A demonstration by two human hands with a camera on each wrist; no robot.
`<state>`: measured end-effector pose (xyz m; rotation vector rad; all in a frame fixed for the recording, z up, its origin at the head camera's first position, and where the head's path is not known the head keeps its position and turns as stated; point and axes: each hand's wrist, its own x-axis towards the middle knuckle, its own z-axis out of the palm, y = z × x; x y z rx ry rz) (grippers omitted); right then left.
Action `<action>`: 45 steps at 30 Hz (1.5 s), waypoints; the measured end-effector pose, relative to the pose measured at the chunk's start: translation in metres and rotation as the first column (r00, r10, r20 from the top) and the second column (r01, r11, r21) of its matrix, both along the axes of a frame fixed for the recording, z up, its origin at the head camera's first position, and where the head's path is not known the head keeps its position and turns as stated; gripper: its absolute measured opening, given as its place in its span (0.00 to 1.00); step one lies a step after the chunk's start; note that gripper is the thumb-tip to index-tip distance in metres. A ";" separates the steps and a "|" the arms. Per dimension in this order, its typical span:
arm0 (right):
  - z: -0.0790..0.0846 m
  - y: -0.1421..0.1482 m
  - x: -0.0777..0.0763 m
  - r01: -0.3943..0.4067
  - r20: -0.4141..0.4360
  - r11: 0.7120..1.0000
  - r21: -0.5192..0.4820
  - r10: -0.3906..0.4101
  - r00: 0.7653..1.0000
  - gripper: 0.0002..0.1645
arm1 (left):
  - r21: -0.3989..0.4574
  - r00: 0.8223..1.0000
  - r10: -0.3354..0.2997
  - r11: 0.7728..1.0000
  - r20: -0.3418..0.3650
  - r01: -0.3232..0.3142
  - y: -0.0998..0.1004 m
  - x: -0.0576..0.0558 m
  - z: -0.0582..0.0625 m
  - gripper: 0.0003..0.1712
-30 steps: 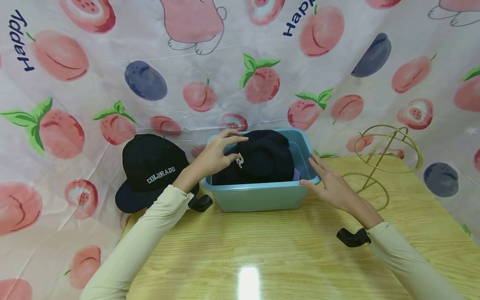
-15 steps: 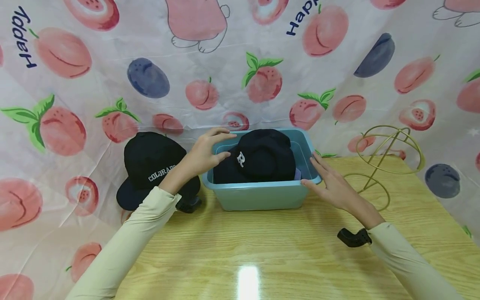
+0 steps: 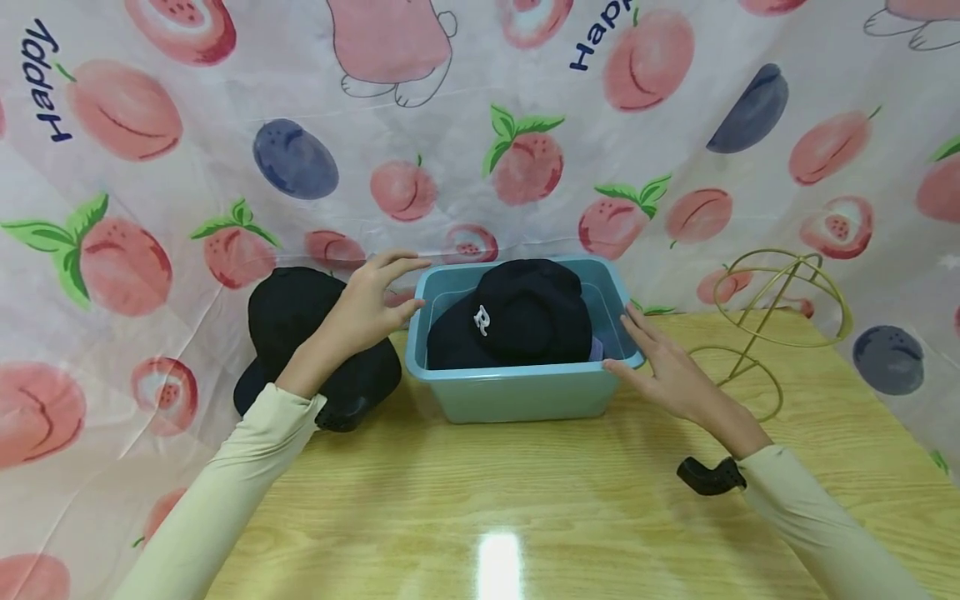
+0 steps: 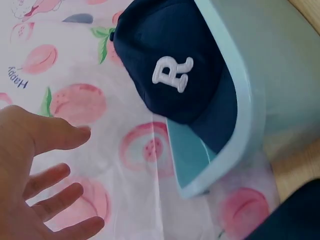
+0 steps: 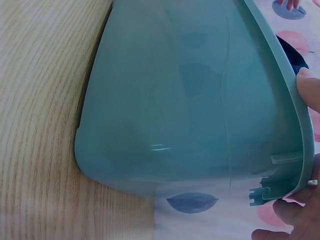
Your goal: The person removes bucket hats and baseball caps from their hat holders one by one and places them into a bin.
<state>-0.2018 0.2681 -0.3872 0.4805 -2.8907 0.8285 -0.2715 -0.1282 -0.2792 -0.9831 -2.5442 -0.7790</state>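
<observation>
My left hand hovers off the left end of a light blue plastic bin, fingers spread and holding nothing. Inside the bin lies a dark navy baseball cap with a white letter R, its brim toward the left end; the left wrist view shows the cap close up. At the bin's right end, my right hand rests on the rim corner, thumb on the near edge and fairly straight fingers along the side. A second black cap sits left of the bin, partly hidden behind my left forearm.
A gold wire stand with round hoops stands right of the bin. Something purple peeks out beside the navy cap. A fruit-print cloth hangs behind the wooden table.
My left hand has moved left, from over the navy cap to outside the bin, now covering the black cap's lettering. The navy cap stays in the bin; my right hand stays at the rim.
</observation>
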 end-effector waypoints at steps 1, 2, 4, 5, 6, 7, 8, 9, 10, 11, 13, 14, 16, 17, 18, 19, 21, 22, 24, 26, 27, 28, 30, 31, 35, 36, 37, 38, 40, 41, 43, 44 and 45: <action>0.000 0.000 0.000 0.001 -0.001 1.000 0.001 -0.001 1.000 0.49 | 0.004 1.000 0.010 1.000 -0.005 -0.010 -0.004 0.001 0.000 0.28; 0.000 0.000 0.001 0.001 -0.002 1.000 -0.001 -0.001 1.000 0.49 | 0.008 1.000 0.022 1.000 -0.013 -0.022 -0.007 0.001 0.001 0.28; 0.000 0.001 0.002 0.001 -0.004 1.000 -0.003 -0.001 1.000 0.49 | 0.017 0.999 0.048 0.999 -0.019 -0.047 -0.015 0.003 0.002 0.28; 0.000 0.001 0.002 0.000 -0.005 1.000 -0.005 0.000 1.000 0.49 | 0.022 0.998 0.061 0.998 -0.021 -0.061 -0.018 0.003 0.002 0.28; 0.001 0.001 0.003 0.000 -0.005 1.000 -0.006 0.000 1.000 0.49 | 0.025 0.997 0.074 0.997 -0.024 -0.073 -0.022 0.004 0.003 0.28; 0.001 0.001 0.003 0.000 -0.004 1.000 -0.009 0.000 1.000 0.49 | 0.030 0.996 0.085 0.996 -0.028 -0.084 -0.025 0.004 0.003 0.28; 0.001 0.001 0.004 0.001 -0.003 1.000 -0.011 -0.001 1.000 0.49 | 0.032 0.995 0.097 0.995 -0.033 -0.096 -0.028 0.005 0.003 0.28; 0.001 0.002 0.004 0.001 -0.003 1.000 -0.011 -0.001 1.000 0.49 | 0.038 0.994 0.107 0.994 -0.038 -0.105 -0.032 0.005 0.004 0.27; 0.001 0.002 0.004 0.002 -0.004 1.000 -0.013 -0.002 1.000 0.49 | 0.045 0.992 0.114 0.993 -0.044 -0.112 -0.034 0.005 0.004 0.27; 0.001 0.002 0.004 0.003 -0.005 1.000 -0.014 -0.003 1.000 0.49 | 0.050 0.991 0.124 0.991 -0.047 -0.122 -0.037 0.005 0.004 0.27; 0.002 0.002 0.004 0.005 -0.006 1.000 -0.016 -0.005 1.000 0.49 | 0.059 0.988 0.144 0.988 -0.052 -0.141 -0.042 0.006 0.005 0.26; 0.002 0.002 0.004 0.005 -0.006 1.000 -0.016 -0.005 1.000 0.49 | 0.061 0.986 0.157 0.986 -0.055 -0.154 -0.044 0.006 0.006 0.26; 0.002 0.002 0.004 0.006 -0.007 1.000 -0.018 -0.006 1.000 0.49 | 0.067 0.981 0.182 0.982 -0.063 -0.178 -0.049 0.006 0.007 0.25; 0.002 0.002 0.004 0.005 -0.007 1.000 -0.019 -0.005 1.000 0.49 | 0.069 0.978 0.197 0.979 -0.068 -0.193 -0.051 0.006 0.008 0.25; 0.002 0.002 0.004 0.005 -0.007 1.000 -0.021 -0.005 1.000 0.49 | 0.071 0.975 0.210 0.976 -0.075 -0.205 -0.053 0.006 0.009 0.25; 0.002 0.002 0.003 0.004 -0.007 1.000 -0.022 -0.004 1.000 0.49 | 0.073 0.971 0.225 0.973 -0.082 -0.220 -0.055 0.006 0.009 0.25; 0.002 0.001 0.003 0.003 -0.010 1.000 -0.027 -0.003 1.000 0.48 | 0.082 0.962 0.258 0.964 -0.091 -0.251 -0.059 0.005 0.011 0.25; 0.002 0.001 0.003 0.001 -0.013 1.000 -0.029 -0.001 1.000 0.48 | 0.086 0.956 0.277 0.959 -0.091 -0.270 -0.061 0.005 0.012 0.25; 0.002 0.001 0.002 -0.001 -0.017 0.999 -0.033 0.000 1.000 0.48 | 0.096 0.945 0.315 0.947 -0.088 -0.306 -0.064 0.003 0.014 0.25; 0.002 0.000 0.001 0.000 -0.019 0.999 -0.035 -0.001 1.000 0.48 | 0.105 0.933 0.352 0.933 -0.076 -0.343 -0.067 0.002 0.015 0.25; 0.002 0.000 0.001 0.001 -0.019 0.999 -0.034 -0.001 1.000 0.48 | 0.107 0.927 0.369 0.926 -0.067 -0.361 -0.069 0.002 0.016 0.25; 0.002 0.000 0.001 0.001 -0.016 0.999 -0.035 -0.002 1.000 0.48 | 0.107 0.921 0.385 0.920 -0.059 -0.378 -0.070 0.001 0.016 0.25; 0.001 -0.001 0.001 0.003 -0.011 0.999 -0.033 -0.003 1.000 0.48 | 0.098 0.908 0.417 0.906 -0.041 -0.412 -0.075 0.000 0.017 0.26; 0.001 -0.001 0.000 0.001 -0.010 0.999 -0.033 -0.002 1.000 0.48 | 0.087 0.901 0.432 0.899 -0.027 -0.429 -0.077 -0.001 0.017 0.27; 0.000 -0.001 -0.001 -0.005 -0.011 0.999 -0.032 0.005 1.000 0.48 | 0.016 0.870 0.492 0.870 0.035 -0.492 -0.086 -0.004 0.019 0.31; 0.000 -0.001 -0.001 -0.007 -0.011 0.999 -0.032 0.006 1.000 0.48 | -0.004 0.864 0.501 0.865 0.049 -0.502 -0.088 -0.005 0.019 0.32; 0.000 -0.001 -0.001 -0.008 -0.012 0.999 -0.033 0.008 1.000 0.48 | -0.021 0.858 0.509 0.861 0.063 -0.509 -0.091 -0.006 0.019 0.33; 0.000 -0.001 -0.002 -0.008 -0.011 0.999 -0.033 0.008 1.000 0.48 | -0.037 0.854 0.516 0.857 0.074 -0.514 -0.093 -0.007 0.019 0.35; 0.000 -0.002 -0.002 -0.007 -0.012 0.999 -0.032 0.007 1.000 0.48 | -0.061 0.848 0.521 0.853 0.094 -0.518 -0.098 -0.010 0.018 0.37; 0.000 -0.002 -0.002 -0.006 -0.012 0.999 -0.032 0.006 1.000 0.48 | -0.071 0.847 0.522 0.853 0.102 -0.518 -0.099 -0.011 0.017 0.38; 0.000 -0.002 -0.002 -0.005 -0.011 0.999 -0.032 0.005 1.000 0.48 | -0.097 0.840 0.529 0.848 0.123 -0.520 -0.103 -0.014 0.017 0.41; 0.000 -0.002 -0.002 -0.005 -0.011 0.999 -0.032 0.005 1.000 0.48 | -0.116 0.835 0.534 0.845 0.132 -0.522 -0.104 -0.015 0.016 0.42; 0.000 -0.002 -0.002 -0.006 -0.011 0.999 -0.033 0.005 1.000 0.48 | -0.136 0.833 0.536 0.843 0.138 -0.520 -0.105 -0.016 0.016 0.43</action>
